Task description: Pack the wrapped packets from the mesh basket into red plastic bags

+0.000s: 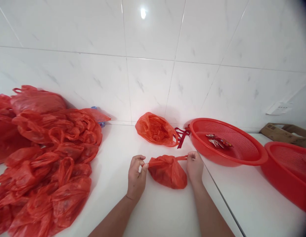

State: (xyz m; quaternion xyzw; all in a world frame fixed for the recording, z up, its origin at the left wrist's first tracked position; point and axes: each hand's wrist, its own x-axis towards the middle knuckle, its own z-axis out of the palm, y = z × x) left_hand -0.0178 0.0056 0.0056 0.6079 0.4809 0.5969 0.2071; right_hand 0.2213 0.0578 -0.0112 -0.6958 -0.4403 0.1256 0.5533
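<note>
A filled red plastic bag (169, 174) rests on the white table between my hands, its top gathered and its handles drawn out to both sides. My left hand (137, 176) pinches the left handle between thumb and finger. On the opposite side, my right hand (194, 166) grips the right handle with closed fingers. What the bag contains is hidden by the red plastic. Just behind it lies another red plastic bag (155, 130), crumpled with its mouth spread.
Several red bags (51, 174) are heaped at the left. On the right stand a red colander basket (229, 156) holding small packets (218, 141), a second red basket (286, 171) and a cardboard box (286, 133). Dark red ribbon (182, 135) lies near the tiled wall (153, 85).
</note>
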